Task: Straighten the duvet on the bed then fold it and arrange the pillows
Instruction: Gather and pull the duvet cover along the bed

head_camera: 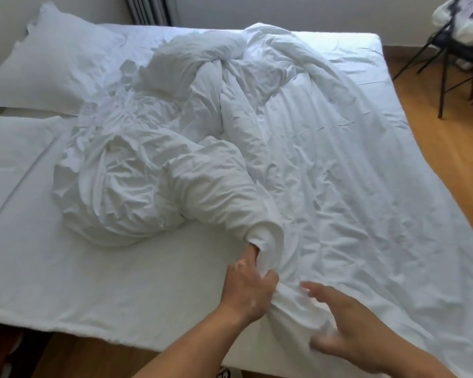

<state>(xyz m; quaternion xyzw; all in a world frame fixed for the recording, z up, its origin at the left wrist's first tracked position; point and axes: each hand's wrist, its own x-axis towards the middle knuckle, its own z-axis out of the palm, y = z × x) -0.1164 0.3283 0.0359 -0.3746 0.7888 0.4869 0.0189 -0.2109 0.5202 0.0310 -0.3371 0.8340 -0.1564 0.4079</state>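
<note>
A white duvet (230, 126) lies crumpled and twisted across the middle of the bed (66, 268), its right part spread flatter towards the bed's right edge. My left hand (249, 287) grips a bunched fold of the duvet near the bed's front edge. My right hand (342, 326) hovers just right of it, blurred, fingers spread over the duvet's edge, holding nothing that I can see. One white pillow (52, 64) sits at the far left corner. A second pillow (14, 159) lies flat at the left edge.
A wooden floor (448, 148) runs along the bed's right and front sides. A black-legged chair (453, 58) with clothes on it stands at the far right. A grey curtain (150, 9) hangs behind the bed against a pale wall.
</note>
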